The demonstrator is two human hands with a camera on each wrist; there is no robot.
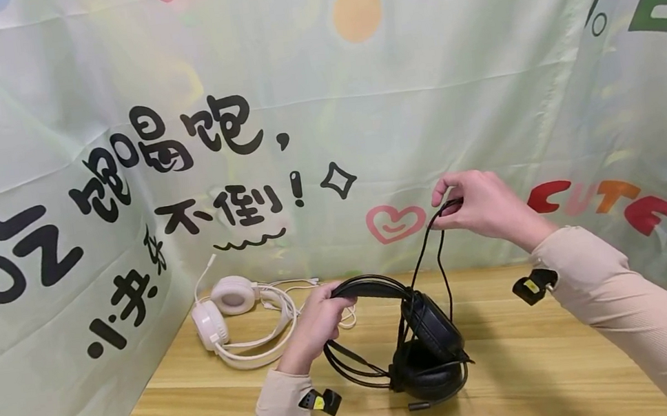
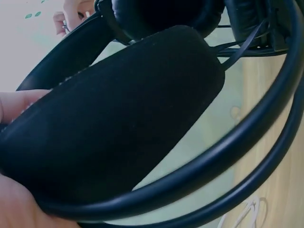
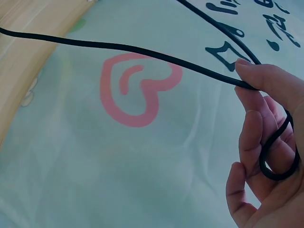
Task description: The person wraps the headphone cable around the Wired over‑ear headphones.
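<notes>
A black headset [image 1: 431,369] with two padded ear cups and a short boom microphone [image 1: 420,405] is tilted over the wooden table. My left hand [image 1: 319,321] grips its headband [image 2: 118,114], fingers and thumb curled round the band and its outer hoops. Higher and to the right, my right hand [image 1: 477,211] pinches the headset's black cable [image 3: 142,51] between thumb and forefinger. Two strands run down from that pinch toward the ear cups, and a small loop of cable hangs inside the palm in the right wrist view.
On the table [image 1: 512,339], a white headset [image 1: 237,317] with its cable lies behind and left of my left hand. A pale green printed cloth [image 1: 289,54] with lettering and drawings hangs behind the table and along its left side. Both wrists carry small black cameras.
</notes>
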